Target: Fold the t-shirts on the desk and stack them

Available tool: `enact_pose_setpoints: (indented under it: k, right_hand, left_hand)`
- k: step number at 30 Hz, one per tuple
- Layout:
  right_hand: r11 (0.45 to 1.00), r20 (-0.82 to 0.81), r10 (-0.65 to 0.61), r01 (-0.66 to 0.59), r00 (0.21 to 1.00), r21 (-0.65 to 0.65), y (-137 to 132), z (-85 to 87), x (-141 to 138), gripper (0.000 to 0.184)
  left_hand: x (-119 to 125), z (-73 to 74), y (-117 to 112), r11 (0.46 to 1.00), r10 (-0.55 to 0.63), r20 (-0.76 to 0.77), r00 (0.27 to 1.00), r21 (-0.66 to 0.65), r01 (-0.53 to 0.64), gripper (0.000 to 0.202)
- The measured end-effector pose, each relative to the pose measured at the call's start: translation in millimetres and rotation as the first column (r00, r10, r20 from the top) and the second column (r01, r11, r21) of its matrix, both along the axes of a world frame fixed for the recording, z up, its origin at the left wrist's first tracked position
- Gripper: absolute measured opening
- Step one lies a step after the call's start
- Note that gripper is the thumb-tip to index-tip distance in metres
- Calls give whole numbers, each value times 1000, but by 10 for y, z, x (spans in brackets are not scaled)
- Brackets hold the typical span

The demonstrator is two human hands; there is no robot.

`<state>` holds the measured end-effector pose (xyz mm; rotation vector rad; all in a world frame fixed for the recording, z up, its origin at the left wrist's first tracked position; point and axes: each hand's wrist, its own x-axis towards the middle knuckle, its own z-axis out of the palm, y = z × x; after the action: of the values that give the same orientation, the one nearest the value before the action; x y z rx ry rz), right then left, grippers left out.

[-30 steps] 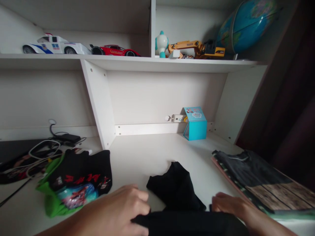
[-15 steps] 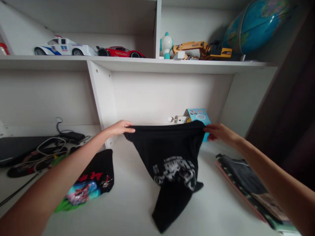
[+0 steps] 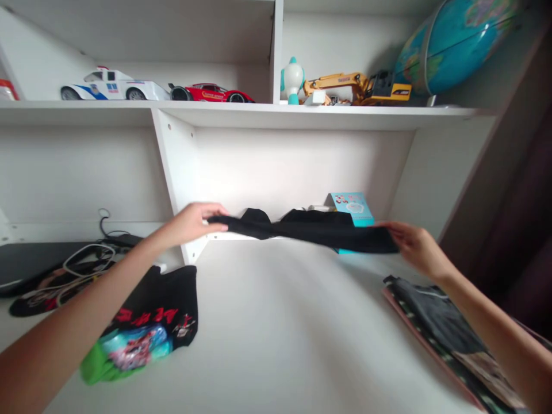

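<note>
A black T-shirt [image 3: 310, 230] is stretched level between my two hands above the white desktop [image 3: 276, 322]. My left hand [image 3: 194, 223] pinches one end of it between thumb and fingers. At the other end my right hand [image 3: 416, 244] is closed on the cloth. The shirt is seen nearly edge-on, with parts of it bulging up behind, so its white print is hidden. Under my left forearm lies a black and green printed garment [image 3: 150, 322]. A stack of folded clothes [image 3: 448, 328] lies below my right forearm.
Cables [image 3: 92, 259] and a dark laptop-like slab [image 3: 34, 261] lie at the left. A light blue box [image 3: 353, 207] stands at the back, partly behind the shirt. The shelf above holds toy cars [image 3: 211, 93], a toy excavator [image 3: 366, 86] and a globe [image 3: 457, 46].
The T-shirt, hanging down with its print showing before, has swung up and away into a narrow band. My right hand has moved right and slightly down; my left has shifted slightly left.
</note>
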<state>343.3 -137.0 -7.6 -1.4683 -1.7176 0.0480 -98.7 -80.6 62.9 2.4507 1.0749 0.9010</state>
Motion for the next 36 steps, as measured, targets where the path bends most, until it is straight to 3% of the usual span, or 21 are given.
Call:
enact_pose_setpoints:
  k: [2, 3, 5, 7, 8, 9, 11, 13, 16, 19, 21, 23, 26, 28, 32, 36]
  right_hand:
    - [975, 86, 135, -117, 987, -189, -136, -399, 131, 33]
    - [936, 115, 221, -177, 968, -305, -189, -578, 197, 33]
    - [838, 157, 341, -224, 927, -497, -257, -848, 294, 33]
    - [785, 195, 386, -211, 901, -582, -264, -978, 294, 36]
    - [784, 220, 381, -187, 898, -592, -239, -999, 242, 38]
    - [795, 247, 360, -157, 900, -586, -195, -1001, 154, 41]
    - [820, 288, 314, -105, 905, -563, -53, -999, -115, 47]
    - [837, 308, 276, -70, 910, -542, 140, -1051, -454, 56]
    - [836, 332, 216, 2, 918, -549, 438, -1269, -900, 69]
    - [814, 359, 126, 110, 925, -571, 629, -1526, -1073, 71]
    - [794, 370, 117, 137, 922, -593, 676, -1632, -1016, 71]
    - [777, 372, 156, 118, 915, -618, 688, -1658, -872, 73]
    - [759, 357, 246, 50, 901, -649, 736, -1575, -645, 71]
    - [768, 355, 269, 24, 895, -641, 833, -1500, -573, 64]
    - [825, 407, 128, 131, 904, -550, 1111, -1525, -666, 58]
    - [821, 457, -49, 297, 888, -488, 1269, -1794, -816, 60]
  left_hand:
    - [-2, -348, -245, 986, -104, -223, 969, -152, 71, 20]
    - [7, -497, -357, 960, -178, -324, 929, -265, 91, 22]
    - [45, -725, -515, 861, -355, -449, 820, -499, 100, 35]
    - [123, -875, -522, 753, -493, -458, 740, -650, 100, 45]
    - [182, -935, -458, 734, -519, -441, 732, -669, 117, 45]
    - [253, -999, -352, 754, -506, -426, 750, -641, 144, 43]
    - [428, -1164, -45, 871, -375, -414, 830, -464, 162, 40]
    - [612, -1407, 307, 975, -145, -418, 897, -216, 57, 45]
    - [803, -1853, 723, 980, 145, -454, 879, -57, -191, 60]
    - [819, -2185, 885, 931, 267, -531, 804, -71, -357, 72]
    - [754, -2247, 882, 910, 281, -577, 767, -94, -404, 81]
    - [664, -2188, 853, 908, 248, -613, 750, -123, -400, 86]
    - [532, -2027, 867, 920, 212, -623, 753, -132, -368, 70]
    - [455, -1993, 940, 914, 295, -588, 753, -56, -402, 60]
    - [327, -2204, 1137, 863, 385, -555, 737, -67, -501, 58]
    - [215, -2436, 1254, 857, 462, -426, 778, -10, -514, 53]
